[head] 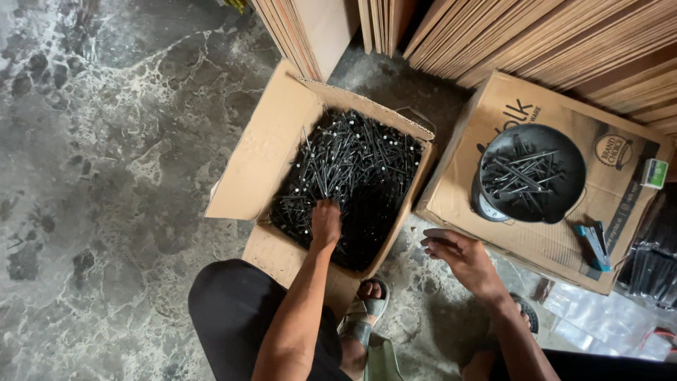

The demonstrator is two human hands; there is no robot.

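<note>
Your left hand (326, 222) is down in the open cardboard box (264, 152), fingers buried in the pile of black nails (352, 169). It looks closed around a bunch, but the fingertips are hidden, so I can't tell how many you've got or how tight.

Your right hand (458, 257) hovers over the floor (106, 176) between the box and the flat carton (550, 233), fingers loosely curled, holding nothing.

More nails sit in the round black pan (532, 173) on top of that carton, on what looks like a small scale. A blue stapler (592, 245) lies on the carton near its front corner.

Tips for the grab:
- Points face every way in that pile. Scoop from the side, not straight down.
- Take a modest bunch, shafts roughly parallel; a crossed tangle drags extras out.
- Lift slowly and let loose ones fall back in the box, not on the floor by your sandal (370, 310).
- Keep the right hand close to catch or support the bunch.
</note>
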